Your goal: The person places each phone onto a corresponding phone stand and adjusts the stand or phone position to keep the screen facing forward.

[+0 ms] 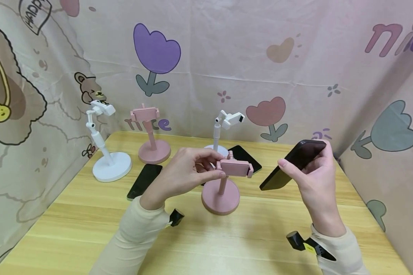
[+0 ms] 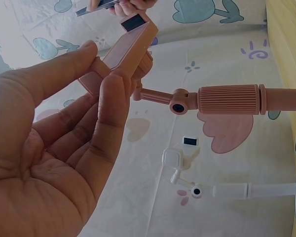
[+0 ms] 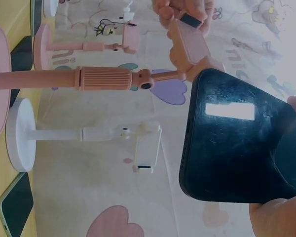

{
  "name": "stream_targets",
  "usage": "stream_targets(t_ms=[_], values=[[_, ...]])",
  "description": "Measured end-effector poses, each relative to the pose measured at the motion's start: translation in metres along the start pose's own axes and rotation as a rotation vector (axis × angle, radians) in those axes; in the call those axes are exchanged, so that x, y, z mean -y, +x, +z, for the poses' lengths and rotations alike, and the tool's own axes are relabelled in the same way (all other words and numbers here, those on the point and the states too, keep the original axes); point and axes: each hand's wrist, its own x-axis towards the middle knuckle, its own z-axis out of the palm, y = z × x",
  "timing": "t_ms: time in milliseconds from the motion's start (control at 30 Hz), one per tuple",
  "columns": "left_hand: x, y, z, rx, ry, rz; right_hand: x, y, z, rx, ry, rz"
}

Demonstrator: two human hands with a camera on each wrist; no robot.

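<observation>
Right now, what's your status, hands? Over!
Left hand pinches front pink clamp. Right hand holds dark phone, apart from clamp. White stand behind, not between.

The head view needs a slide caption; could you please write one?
Left hand pinches front pink stand; right hand holds phone.

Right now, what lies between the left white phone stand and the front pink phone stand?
In the head view: a black smartphone lying flat, then the left hand, which hides part of the stretch; a dark sliver peeks out below.
</observation>
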Motion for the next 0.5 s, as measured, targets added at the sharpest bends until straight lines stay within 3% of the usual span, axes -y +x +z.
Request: stream_targets(t_ms=[500], values=[[0.0004,0.0004,0.0005,0.002,0.002,0.000,0.0099,0.0080,0.0078,-0.045,0.118,-0.092]])
